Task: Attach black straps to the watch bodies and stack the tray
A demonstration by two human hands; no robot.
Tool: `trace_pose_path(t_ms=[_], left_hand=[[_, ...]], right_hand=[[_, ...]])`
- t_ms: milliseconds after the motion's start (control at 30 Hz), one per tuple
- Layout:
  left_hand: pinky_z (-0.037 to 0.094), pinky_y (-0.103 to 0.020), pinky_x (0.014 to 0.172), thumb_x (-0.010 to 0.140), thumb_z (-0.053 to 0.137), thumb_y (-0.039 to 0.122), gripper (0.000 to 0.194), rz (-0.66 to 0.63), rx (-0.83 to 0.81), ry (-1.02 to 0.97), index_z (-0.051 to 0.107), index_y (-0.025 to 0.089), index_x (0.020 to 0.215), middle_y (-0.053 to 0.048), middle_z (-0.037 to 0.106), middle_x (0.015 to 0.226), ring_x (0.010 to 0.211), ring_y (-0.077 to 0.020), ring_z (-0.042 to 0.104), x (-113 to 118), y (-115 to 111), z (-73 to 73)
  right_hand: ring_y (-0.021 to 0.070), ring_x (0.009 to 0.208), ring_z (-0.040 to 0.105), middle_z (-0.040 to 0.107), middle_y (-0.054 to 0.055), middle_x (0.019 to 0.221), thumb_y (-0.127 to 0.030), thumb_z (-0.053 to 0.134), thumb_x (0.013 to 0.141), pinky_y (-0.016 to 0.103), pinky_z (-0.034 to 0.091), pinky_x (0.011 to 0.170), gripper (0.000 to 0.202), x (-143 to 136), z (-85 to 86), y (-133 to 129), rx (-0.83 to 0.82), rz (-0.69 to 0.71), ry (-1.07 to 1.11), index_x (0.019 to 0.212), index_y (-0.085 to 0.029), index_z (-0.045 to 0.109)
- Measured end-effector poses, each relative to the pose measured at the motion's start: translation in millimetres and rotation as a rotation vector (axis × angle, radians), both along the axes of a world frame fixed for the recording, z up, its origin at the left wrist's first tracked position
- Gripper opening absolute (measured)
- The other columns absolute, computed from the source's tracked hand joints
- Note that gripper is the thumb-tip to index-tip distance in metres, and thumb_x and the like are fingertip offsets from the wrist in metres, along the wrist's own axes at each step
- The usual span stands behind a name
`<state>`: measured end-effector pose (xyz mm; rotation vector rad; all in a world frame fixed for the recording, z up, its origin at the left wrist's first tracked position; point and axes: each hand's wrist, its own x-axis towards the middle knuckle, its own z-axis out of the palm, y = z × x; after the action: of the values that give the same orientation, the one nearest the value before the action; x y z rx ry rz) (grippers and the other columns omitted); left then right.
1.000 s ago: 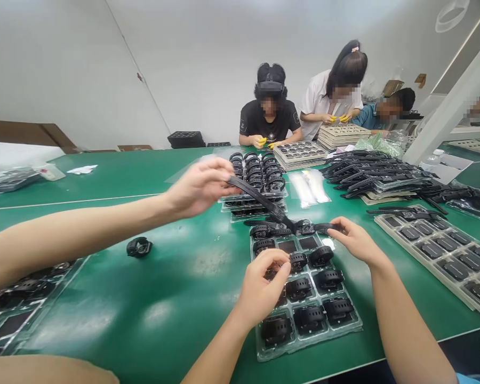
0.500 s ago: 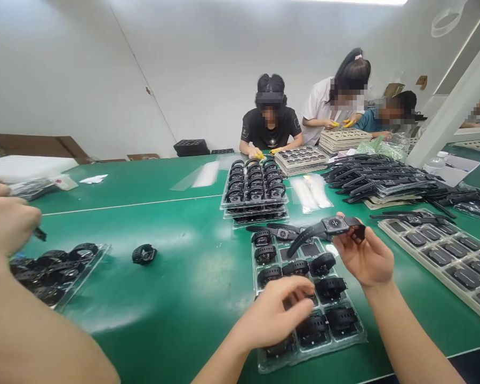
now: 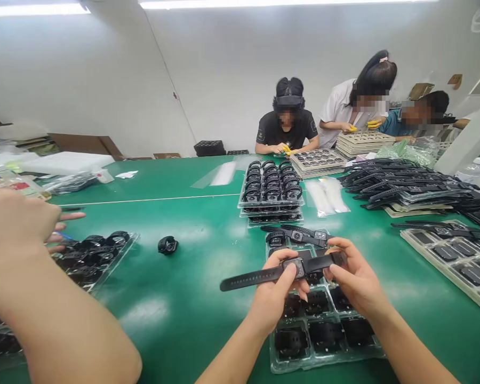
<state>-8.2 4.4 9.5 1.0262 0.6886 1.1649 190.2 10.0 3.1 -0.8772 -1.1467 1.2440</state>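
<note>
A black smartwatch (image 3: 256,278) with its strap laid out straight is held between both hands, its sensor side up. My left hand (image 3: 272,298) grips the watch body, thumb on the back of the case. On the other side, my right hand (image 3: 354,274) pinches the strap end near its buckle. Below them lies a clear plastic tray (image 3: 278,365) whose compartments hold several watches with curled straps. Two unfastened watches (image 3: 300,234) lie across the tray's far edge. Part of the tray is hidden by my hands.
Stacked clear trays of curled watches (image 3: 271,186) stand beyond. At right are a beige tray of watches (image 3: 460,256) and a heap of strapped watches (image 3: 408,178). A lone watch (image 3: 168,245) lies left. A co-worker's arm (image 3: 52,298) reaches in at left; several people sit or stand opposite.
My left hand has risen from above the tray and taken hold of the watch body. My right hand has brought the watch lower and left, and now holds its strap. The view has shifted left.
</note>
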Motion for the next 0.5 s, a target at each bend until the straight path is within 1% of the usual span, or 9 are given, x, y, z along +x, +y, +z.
trace_pose_path(t_ms=[100, 167, 233, 300, 333, 367, 433, 467, 500], left_hand=[[0.059, -0.031, 0.069, 0.096, 0.063, 0.042, 0.033, 0.164, 0.117, 0.182, 0.054, 0.022, 0.121, -0.003, 0.076, 0.085, 0.067, -0.0167, 0.071, 2, -1, -6.6], [0.060, -0.035, 0.079, 0.096, 0.062, 0.034, 0.027, 0.276, 0.220, 0.363, 0.058, 0.025, 0.121, -0.006, 0.076, 0.105, 0.083, -0.0198, 0.074, 2, -2, -11.9], [0.057, -0.040, 0.094, 0.092, 0.065, 0.026, 0.032, 0.259, 0.346, 0.530, 0.062, 0.028, 0.124, -0.006, 0.074, 0.120, 0.102, -0.0238, 0.073, 2, -5, -14.8], [0.052, -0.043, 0.104, 0.090, 0.066, 0.020, 0.046, 0.091, 0.416, 0.571, 0.059, 0.032, 0.133, -0.007, 0.069, 0.130, 0.111, -0.0254, 0.070, 2, -10, -13.5], [0.052, -0.043, 0.104, 0.090, 0.066, 0.019, 0.053, -0.018, 0.396, 0.520, 0.054, 0.034, 0.139, -0.008, 0.066, 0.135, 0.113, -0.0254, 0.069, 3, -12, -11.2], [0.054, -0.043, 0.101, 0.090, 0.066, 0.019, 0.060, -0.135, 0.338, 0.425, 0.047, 0.036, 0.144, -0.009, 0.063, 0.139, 0.114, -0.0253, 0.069, 4, -14, -8.3], [0.058, -0.042, 0.092, 0.085, 0.074, 0.021, 0.075, -0.375, 0.141, 0.145, 0.037, 0.039, 0.148, -0.011, 0.061, 0.139, 0.114, -0.0276, 0.070, 7, -17, -2.7], [0.060, -0.042, 0.087, 0.078, 0.080, 0.023, 0.081, -0.476, 0.031, -0.006, 0.037, 0.038, 0.145, -0.011, 0.062, 0.135, 0.114, -0.0301, 0.070, 10, -18, -1.0], [0.061, -0.042, 0.083, 0.073, 0.085, 0.027, 0.080, -0.540, -0.067, -0.139, 0.040, 0.035, 0.139, -0.011, 0.065, 0.129, 0.112, -0.0323, 0.071, 13, -19, -0.6]], right_hand=[[0.0172, 0.068, 0.058, 0.062, -0.001, 0.081, -0.044, 0.083, 0.080, 0.030, 0.051, 0.064, 0.051, -12, -1.4, 0, -0.096, -0.018, 0.179, 0.124, -0.032, 0.061], [0.0172, 0.070, 0.059, 0.064, 0.000, 0.081, -0.047, 0.083, 0.079, 0.029, 0.051, 0.065, 0.045, -19, -4.9, 1, -0.156, -0.007, 0.228, 0.116, -0.028, 0.067], [0.0169, 0.070, 0.060, 0.067, 0.001, 0.081, -0.051, 0.084, 0.078, 0.029, 0.051, 0.066, 0.038, -23, -7.7, 2, -0.189, 0.004, 0.230, 0.102, -0.024, 0.071], [0.0156, 0.065, 0.060, 0.067, 0.000, 0.076, -0.053, 0.086, 0.075, 0.028, 0.050, 0.063, 0.039, -23, -6.7, 4, -0.203, -0.011, 0.233, 0.094, -0.023, 0.071], [0.0147, 0.063, 0.059, 0.066, -0.001, 0.073, -0.053, 0.087, 0.074, 0.027, 0.049, 0.060, 0.040, -21, -4.7, 5, -0.205, -0.029, 0.248, 0.095, -0.023, 0.070], [0.0135, 0.060, 0.058, 0.064, -0.003, 0.070, -0.052, 0.089, 0.072, 0.025, 0.048, 0.057, 0.042, -19, -1.9, 5, -0.204, -0.049, 0.272, 0.097, -0.023, 0.070], [0.0108, 0.054, 0.054, 0.061, -0.005, 0.065, -0.051, 0.090, 0.069, 0.021, 0.044, 0.050, 0.046, -16, 3.9, 3, -0.206, -0.064, 0.301, 0.099, -0.024, 0.067], [0.0095, 0.051, 0.052, 0.059, -0.006, 0.063, -0.051, 0.090, 0.069, 0.019, 0.042, 0.047, 0.047, -16, 5.9, 2, -0.207, -0.056, 0.295, 0.098, -0.024, 0.066], [0.0082, 0.047, 0.050, 0.058, -0.007, 0.062, -0.052, 0.089, 0.071, 0.017, 0.039, 0.043, 0.047, -17, 6.9, 0, -0.209, -0.033, 0.266, 0.099, -0.024, 0.064]])
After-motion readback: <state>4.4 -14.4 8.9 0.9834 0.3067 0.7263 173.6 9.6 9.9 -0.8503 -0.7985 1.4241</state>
